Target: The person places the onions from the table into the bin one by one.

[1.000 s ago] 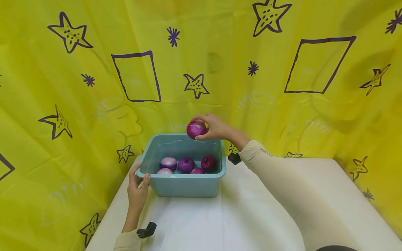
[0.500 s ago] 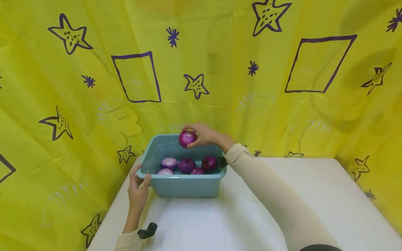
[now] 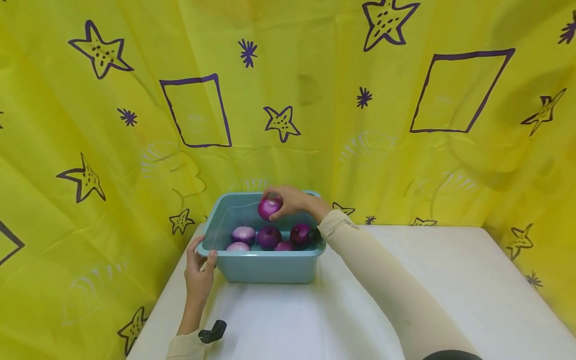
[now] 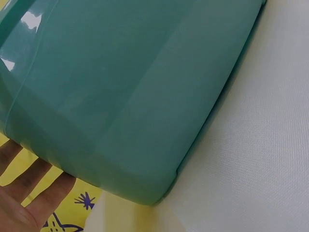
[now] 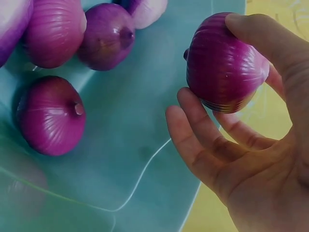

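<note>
A red onion (image 3: 269, 210) is pinched between the thumb and fingers of my right hand (image 3: 291, 200), up inside the light-blue plastic tub (image 3: 270, 267) near its back wall. The right wrist view shows the held onion (image 5: 222, 67) from close by, apart from the others. Below it, several onions lie on the tub's floor: a pale purple one (image 3: 243, 234) at left, a dark one (image 3: 268, 237) in the middle, a deep red one (image 3: 300, 234) at right. My left hand (image 3: 199, 280) grips the tub's front left corner; its fingers (image 4: 50, 195) touch the outside wall.
The tub stands on a table with a white cloth (image 3: 279, 320). Close behind it hangs a yellow curtain (image 3: 315, 165) with dark drawn stars. The white tabletop stretches out to the right of the tub.
My right hand has carried the held onion left and down, from above the tub's back rim to inside the tub. My left hand has stayed at the corner.
</note>
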{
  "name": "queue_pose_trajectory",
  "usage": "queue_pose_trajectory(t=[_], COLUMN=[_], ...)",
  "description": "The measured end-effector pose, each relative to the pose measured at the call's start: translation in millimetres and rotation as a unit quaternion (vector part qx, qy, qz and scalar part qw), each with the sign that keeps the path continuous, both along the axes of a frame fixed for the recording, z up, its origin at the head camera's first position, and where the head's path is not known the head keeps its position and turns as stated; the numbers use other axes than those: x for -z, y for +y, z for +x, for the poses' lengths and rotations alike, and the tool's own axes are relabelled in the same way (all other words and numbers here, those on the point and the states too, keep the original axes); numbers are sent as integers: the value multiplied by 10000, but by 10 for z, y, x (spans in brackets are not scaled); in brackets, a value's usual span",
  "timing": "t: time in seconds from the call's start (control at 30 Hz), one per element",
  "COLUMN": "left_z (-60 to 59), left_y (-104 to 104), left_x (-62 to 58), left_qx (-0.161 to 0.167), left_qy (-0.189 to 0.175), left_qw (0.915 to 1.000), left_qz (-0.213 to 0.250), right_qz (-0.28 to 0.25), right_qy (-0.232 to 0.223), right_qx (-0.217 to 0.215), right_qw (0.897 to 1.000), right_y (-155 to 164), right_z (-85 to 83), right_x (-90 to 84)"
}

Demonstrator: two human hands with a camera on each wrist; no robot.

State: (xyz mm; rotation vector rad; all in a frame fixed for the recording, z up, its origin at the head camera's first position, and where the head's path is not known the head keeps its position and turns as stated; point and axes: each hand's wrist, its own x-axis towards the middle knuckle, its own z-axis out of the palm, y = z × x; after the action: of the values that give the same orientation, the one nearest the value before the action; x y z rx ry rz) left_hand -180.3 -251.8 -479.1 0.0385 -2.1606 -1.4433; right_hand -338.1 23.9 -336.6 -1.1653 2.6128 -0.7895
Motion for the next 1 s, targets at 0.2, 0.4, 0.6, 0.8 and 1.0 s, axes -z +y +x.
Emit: queue_pose_trajectory(t=[0.2, 0.4, 0.6, 0.8, 1.0], left_z=[14, 18, 22, 9, 21], left_y=[-3, -8, -13, -21, 3], left_x=[1, -7, -18, -15, -29], left_qx=[-21, 86, 170, 166, 172], left_qy=[12, -17, -120, -217, -216], left_qw=[10000, 9999, 9997, 9994, 9993], left_qz=[-14, 74, 138, 193, 241], right_qz=[-8, -31, -10, -91, -226], right_qy=[-98, -214, -405, -170, -42], right_qx=[67, 83, 30, -179, -236], right_qw=[9999, 9997, 9992, 9997, 9995], right_y=[5, 19, 70, 107, 158], right_z=[-7, -11, 2, 52, 100], right_x=[42, 70, 29, -70, -118])
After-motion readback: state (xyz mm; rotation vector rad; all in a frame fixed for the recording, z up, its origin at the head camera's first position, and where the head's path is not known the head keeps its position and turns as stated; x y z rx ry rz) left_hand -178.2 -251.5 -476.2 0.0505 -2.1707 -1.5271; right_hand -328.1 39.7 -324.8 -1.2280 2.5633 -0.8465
